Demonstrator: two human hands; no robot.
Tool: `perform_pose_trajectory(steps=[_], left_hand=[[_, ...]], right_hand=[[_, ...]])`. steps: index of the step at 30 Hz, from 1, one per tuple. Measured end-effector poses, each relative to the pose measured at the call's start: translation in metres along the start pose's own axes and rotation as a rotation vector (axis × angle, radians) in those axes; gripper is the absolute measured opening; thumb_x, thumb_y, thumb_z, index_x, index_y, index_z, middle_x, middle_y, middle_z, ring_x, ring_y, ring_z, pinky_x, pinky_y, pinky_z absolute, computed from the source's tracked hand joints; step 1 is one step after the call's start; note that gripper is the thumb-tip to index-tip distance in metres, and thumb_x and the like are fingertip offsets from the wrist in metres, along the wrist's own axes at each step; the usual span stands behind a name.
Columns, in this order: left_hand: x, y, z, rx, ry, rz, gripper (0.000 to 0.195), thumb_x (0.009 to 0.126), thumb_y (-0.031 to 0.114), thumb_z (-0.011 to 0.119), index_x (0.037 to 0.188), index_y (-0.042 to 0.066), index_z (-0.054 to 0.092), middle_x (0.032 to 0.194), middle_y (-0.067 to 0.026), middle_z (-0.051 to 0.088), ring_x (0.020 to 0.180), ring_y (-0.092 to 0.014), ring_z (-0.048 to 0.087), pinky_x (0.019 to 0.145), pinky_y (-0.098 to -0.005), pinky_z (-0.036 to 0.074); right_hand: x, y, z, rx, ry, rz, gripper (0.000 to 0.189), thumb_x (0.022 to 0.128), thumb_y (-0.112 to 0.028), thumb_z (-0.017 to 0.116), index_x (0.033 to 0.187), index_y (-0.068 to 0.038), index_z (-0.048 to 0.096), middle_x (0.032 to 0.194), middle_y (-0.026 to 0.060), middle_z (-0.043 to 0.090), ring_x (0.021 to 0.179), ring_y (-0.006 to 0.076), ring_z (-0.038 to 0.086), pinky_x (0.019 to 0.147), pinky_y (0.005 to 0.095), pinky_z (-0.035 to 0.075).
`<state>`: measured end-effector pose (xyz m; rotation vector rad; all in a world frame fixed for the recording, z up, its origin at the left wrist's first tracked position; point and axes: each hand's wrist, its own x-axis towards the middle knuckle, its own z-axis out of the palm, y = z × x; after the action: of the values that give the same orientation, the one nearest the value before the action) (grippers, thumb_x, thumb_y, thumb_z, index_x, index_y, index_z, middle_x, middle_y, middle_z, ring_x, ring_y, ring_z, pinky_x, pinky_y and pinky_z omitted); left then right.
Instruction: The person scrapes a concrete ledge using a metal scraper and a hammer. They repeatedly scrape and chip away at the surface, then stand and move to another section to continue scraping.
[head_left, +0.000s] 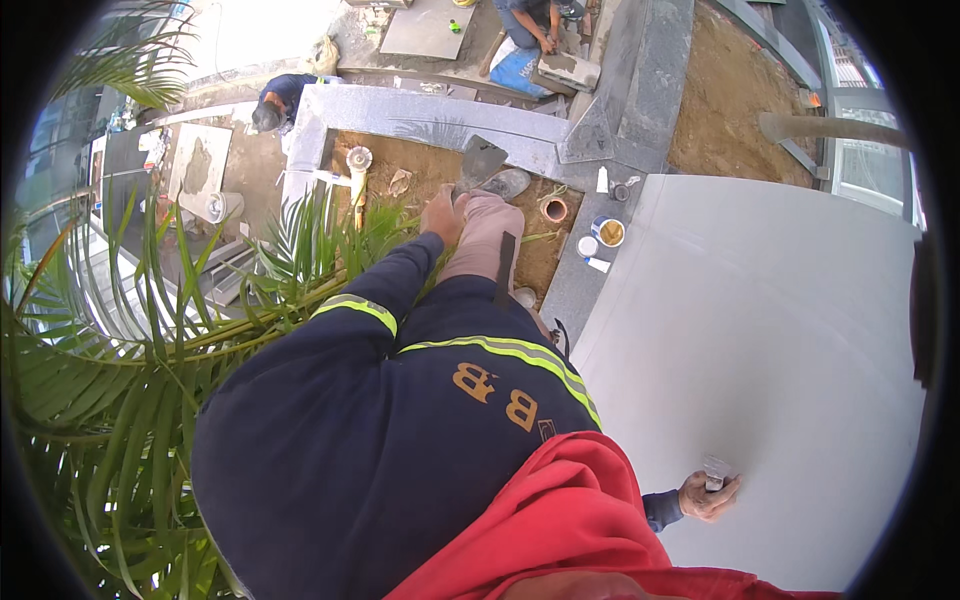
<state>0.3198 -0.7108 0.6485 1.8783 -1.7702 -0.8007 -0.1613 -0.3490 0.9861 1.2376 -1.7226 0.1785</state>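
Observation:
My right hand (705, 501) grips a small putty knife (716, 471), its blade up against a smooth pale panel (750, 315) on my right. Out over my knee, my left hand (442, 216) holds a broad flat scraper (482, 160) with a greyish blade. The scraper's handle is mostly hidden by my fingers. On the grey stone ledge (559, 304) beside the panel stands an open tin of tan paste (609, 232). A white round lid (587, 246), a white-and-blue tube (598, 265), another white tube (602, 180) and a dark round pot (621, 192) lie around it.
Palm fronds (142, 375) crowd my left side. A soil bed below holds a white pipe fitting (359, 159) and an orange pipe end (554, 209). Two people work beyond, one (281, 101) bent at the stone curb (435, 112), another beside a concrete block (568, 71).

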Motion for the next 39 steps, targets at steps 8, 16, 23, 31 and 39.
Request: perform_pose_trajectory(steps=[8,16,23,31,39], left_hand=[[0.218,0.049,-0.036,0.133,-0.207,0.101,0.045,0.102,0.039,0.055,0.124,0.000,0.054,0.108,-0.0296,0.068,0.101,-0.049,0.064,0.087,-0.0540,0.049],[0.343,0.120,-0.016,0.084,-0.122,0.376,0.045,0.103,0.038,0.055,0.122,-0.003,0.055,0.105,-0.0322,0.067,0.099,-0.051,0.064,0.085,-0.0540,0.049],[0.308,0.132,-0.008,-0.012,-0.307,0.257,0.046,0.101,0.039,0.055,0.122,-0.002,0.056,0.105,-0.0321,0.066,0.101,-0.051,0.062,0.088,-0.0541,0.048],[0.330,0.168,-0.067,-0.026,-0.415,0.386,0.045,0.102,0.038,0.054,0.125,-0.001,0.053,0.108,-0.0303,0.066,0.102,-0.049,0.063,0.088,-0.0531,0.049],[0.352,0.157,-0.064,-0.175,-0.201,0.329,0.039,0.101,0.033,0.056,0.121,-0.001,0.055,0.105,-0.0308,0.066,0.100,-0.049,0.062,0.086,-0.0518,0.048]], right_hand=[[0.038,-0.022,0.084,-0.015,-0.403,0.228,0.036,0.079,-0.014,0.060,0.113,-0.005,0.069,0.091,0.0109,0.068,0.075,0.0321,0.069,0.062,0.0422,0.055],[0.070,-0.023,0.080,-0.062,-0.586,0.317,0.047,0.074,-0.012,0.061,0.119,-0.004,0.066,0.096,0.0123,0.068,0.079,0.0342,0.068,0.066,0.0443,0.056],[0.071,-0.026,0.074,0.015,-0.658,0.471,0.059,0.069,-0.015,0.065,0.126,-0.002,0.060,0.101,0.0183,0.063,0.082,0.0422,0.064,0.069,0.0505,0.053],[0.089,-0.088,0.108,0.121,-0.353,0.783,0.034,0.092,-0.007,0.063,0.124,0.005,0.059,0.101,0.0257,0.066,0.087,0.0452,0.066,0.075,0.0480,0.053],[0.089,-0.274,0.150,0.498,-0.418,0.956,0.032,0.096,-0.016,0.064,0.114,0.011,0.061,0.089,0.0266,0.065,0.077,0.0416,0.066,0.068,0.0467,0.051]])
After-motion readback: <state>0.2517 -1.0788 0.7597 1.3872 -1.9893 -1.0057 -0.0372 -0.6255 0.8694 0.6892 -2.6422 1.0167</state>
